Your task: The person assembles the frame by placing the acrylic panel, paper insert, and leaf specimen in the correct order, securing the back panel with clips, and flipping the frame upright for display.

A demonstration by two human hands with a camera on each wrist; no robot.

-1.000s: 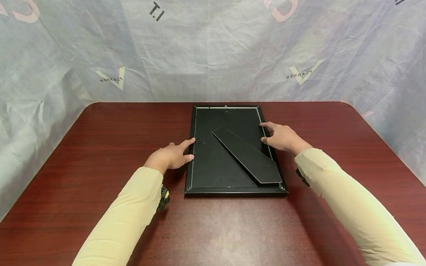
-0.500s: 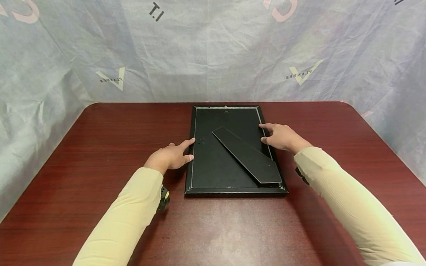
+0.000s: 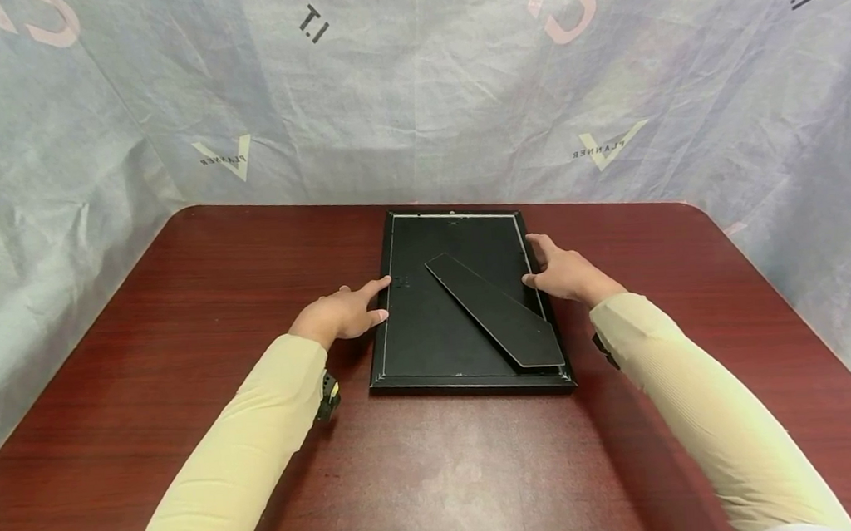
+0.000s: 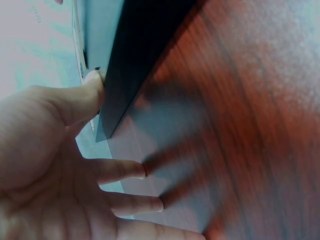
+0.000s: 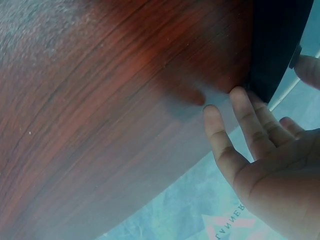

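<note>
A black picture frame (image 3: pixel 437 323) lies face down on the table, its folded stand leg (image 3: pixel 496 310) set slantwise across the backing board. At its left edge is my left hand (image 3: pixel 339 314): thumb and forefinger rest on the rim, and in the left wrist view the other fingers (image 4: pixel 132 202) stretch straight down toward the tabletop. My right hand (image 3: pixel 564 273) lies along the opposite edge with its thumb on the rim. In the right wrist view its straight fingers (image 5: pixel 245 117) reach down beside the frame's side wall (image 5: pixel 275 45). Neither hand curls round the frame.
The reddish-brown wooden table (image 3: pixel 442 481) has rounded far corners. A pale printed sheet (image 3: pixel 412 91) hangs behind it and along both sides. Dark wrist devices show under both cuffs, one at the left wrist (image 3: pixel 327 396).
My right forefinger has shifted from the top of the rim outward to the frame's right side. The left hand and the picture frame stay where they were.
</note>
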